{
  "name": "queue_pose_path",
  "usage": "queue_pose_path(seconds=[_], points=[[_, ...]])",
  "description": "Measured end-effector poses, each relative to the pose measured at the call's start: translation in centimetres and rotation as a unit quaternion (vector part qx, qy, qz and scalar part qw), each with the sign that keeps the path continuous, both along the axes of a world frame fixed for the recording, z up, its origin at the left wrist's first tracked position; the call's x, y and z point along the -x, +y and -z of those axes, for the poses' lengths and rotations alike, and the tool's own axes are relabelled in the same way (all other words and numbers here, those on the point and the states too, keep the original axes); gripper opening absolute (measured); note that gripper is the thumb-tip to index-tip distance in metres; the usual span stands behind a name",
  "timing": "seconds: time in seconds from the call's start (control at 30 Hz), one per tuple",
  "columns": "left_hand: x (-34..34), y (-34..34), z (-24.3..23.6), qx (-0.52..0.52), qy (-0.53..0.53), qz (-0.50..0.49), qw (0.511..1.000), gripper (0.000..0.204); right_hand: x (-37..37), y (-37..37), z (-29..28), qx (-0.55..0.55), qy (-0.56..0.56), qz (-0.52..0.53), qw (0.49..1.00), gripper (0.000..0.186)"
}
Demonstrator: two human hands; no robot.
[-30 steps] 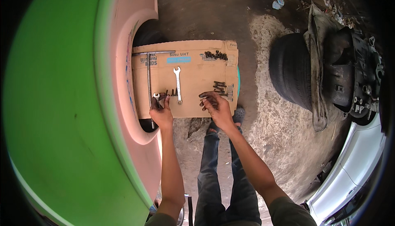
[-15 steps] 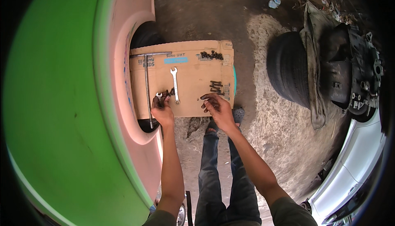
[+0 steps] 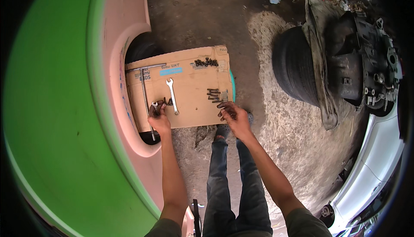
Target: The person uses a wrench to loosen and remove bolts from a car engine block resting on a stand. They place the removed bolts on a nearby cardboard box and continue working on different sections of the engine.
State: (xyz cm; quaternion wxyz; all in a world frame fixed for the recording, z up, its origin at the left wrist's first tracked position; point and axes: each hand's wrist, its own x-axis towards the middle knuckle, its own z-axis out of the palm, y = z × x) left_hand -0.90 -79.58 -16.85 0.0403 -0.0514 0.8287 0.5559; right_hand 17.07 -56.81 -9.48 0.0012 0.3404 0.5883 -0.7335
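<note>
My left hand (image 3: 159,120) is closed around a small wrench, whose silver open end (image 3: 154,104) shows above the fingers. Right beside it, several dark bolts (image 3: 168,102) lie on the cardboard sheet (image 3: 194,88). A longer combination wrench (image 3: 172,97) rests between my hands, its open jaw pointing away from me. At the near right edge of the cardboard hovers my right hand (image 3: 235,118), fingers bent and apart, with nothing visible in them. Just beyond it is a group of dark bolts (image 3: 213,95). Another cluster of bolts (image 3: 206,62) sits at the far right.
A long T-handle wrench (image 3: 144,94) lies along the cardboard's left side, next to the green and pink vehicle body (image 3: 116,64). A tiny dark piece (image 3: 196,108) lies near the front. To the right are a tyre (image 3: 291,66), a draped cloth (image 3: 321,64) and an engine part (image 3: 358,64).
The view has shifted, so the cardboard appears farther left and slightly turned. My right hand has drawn to the right, away from the tiny piece. My left hand keeps its hold on the small wrench.
</note>
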Motion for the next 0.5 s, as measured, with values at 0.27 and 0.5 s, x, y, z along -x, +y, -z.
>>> queue_pose_path(seconds=[0.27, 0.5], points=[[-1.1, 0.9, -3.2, 0.104, 0.012, 0.029, 0.994, 0.017, -1.0, 1.2, -1.7, -0.009, 0.001, -0.004, 1.0, 0.021], [-6.3, 7.4, -11.6, 0.029, 0.035, 0.1, 0.994, 0.015, -1.7, 4.9, -7.3, -0.011, 0.031, 0.048, 0.998, 0.022]])
